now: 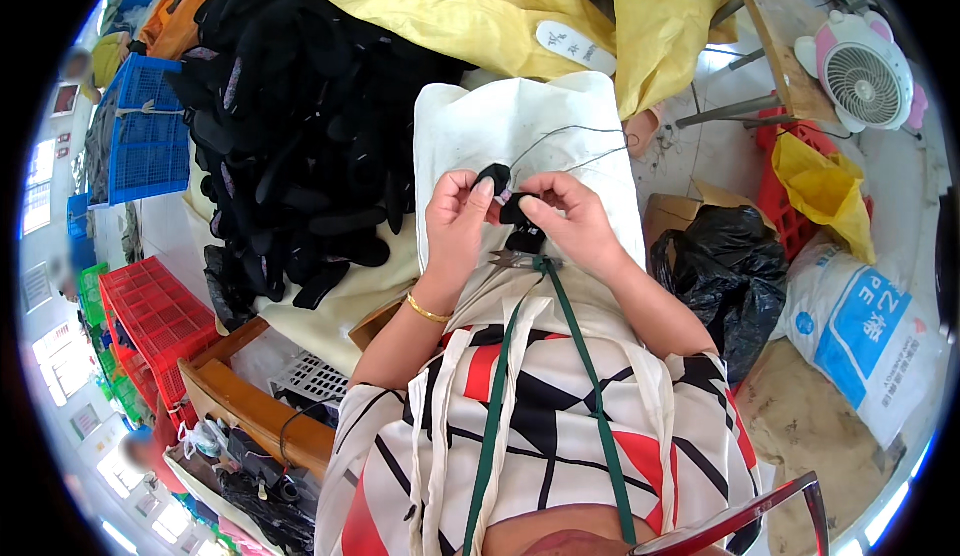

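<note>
My left hand (457, 218) pinches a small black fabric piece (493, 173) between thumb and fingers, above my lap. Close beside it, my right hand (575, 218) is closed on the same dark fabric, thumb on top. A bit of purple shows between the two hands. Dark thread (560, 130) loops out over the white cloth (520, 106) across my lap. Just below my hands, small metal thread snips (512, 259) hang from a green cord (567, 316). More black fabric (527, 239) lies beneath my fingers, partly hidden by them.
A large heap of black fabric pieces (290, 126) lies on my left. Beyond are blue crates (150, 131) and a red crate (160, 306). On my right are a black plastic bag (725, 261), a white sack (860, 326) and a small fan (865, 81). Yellow sheeting (440, 1) lies ahead.
</note>
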Tool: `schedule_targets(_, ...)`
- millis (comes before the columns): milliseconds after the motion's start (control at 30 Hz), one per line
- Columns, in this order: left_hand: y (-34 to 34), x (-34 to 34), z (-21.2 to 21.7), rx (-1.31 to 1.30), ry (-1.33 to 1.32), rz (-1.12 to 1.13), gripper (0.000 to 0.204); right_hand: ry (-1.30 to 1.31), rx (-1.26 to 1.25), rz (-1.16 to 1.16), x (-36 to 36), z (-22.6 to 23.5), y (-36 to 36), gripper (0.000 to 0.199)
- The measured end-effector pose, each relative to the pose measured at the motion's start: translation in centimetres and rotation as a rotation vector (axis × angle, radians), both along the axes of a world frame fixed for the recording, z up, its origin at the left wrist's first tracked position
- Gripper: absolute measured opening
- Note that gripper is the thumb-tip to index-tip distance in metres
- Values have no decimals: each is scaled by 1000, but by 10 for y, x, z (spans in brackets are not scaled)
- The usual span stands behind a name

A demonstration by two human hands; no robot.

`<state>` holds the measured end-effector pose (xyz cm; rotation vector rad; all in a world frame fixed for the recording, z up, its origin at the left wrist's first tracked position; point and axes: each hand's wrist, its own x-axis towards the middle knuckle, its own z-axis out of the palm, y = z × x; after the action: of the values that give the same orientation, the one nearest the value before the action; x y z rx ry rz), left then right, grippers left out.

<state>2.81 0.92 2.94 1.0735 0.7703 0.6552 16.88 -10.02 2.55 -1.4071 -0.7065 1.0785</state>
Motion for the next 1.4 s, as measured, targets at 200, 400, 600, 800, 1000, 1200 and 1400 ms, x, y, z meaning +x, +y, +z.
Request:
schedule_targets(200, 15, -28, 1, 744, 309, -151, 33, -1004, 212, 77, 9, 1, 4, 17)
schedule_targets(400, 22, -29, 15, 835, 397, -494, 26, -1062, 334, 175, 4, 6, 0, 17)
schedule_targets(600, 21, -35, 20, 851, 290, -399, 23, -297, 40, 67, 8, 25, -11, 10)
schedule_targets(800, 21, -34, 27, 1012, 163, -413, 27, -110, -89, 411, 18, 32, -17, 8)
schedule_targets(1000, 20, -36, 26, 1002, 157, -431, 30, -254, 19, 434, 15, 33, -19, 12)
schedule_targets(1200, 18, -35, 30, 960, 146, -424, 30, -184, 25, 454, 17, 32, -19, 16)
schedule_targets(1400, 17, -38, 29, 934, 150, -432, 27, -161, 79, 453, 17, 26, -20, 17)
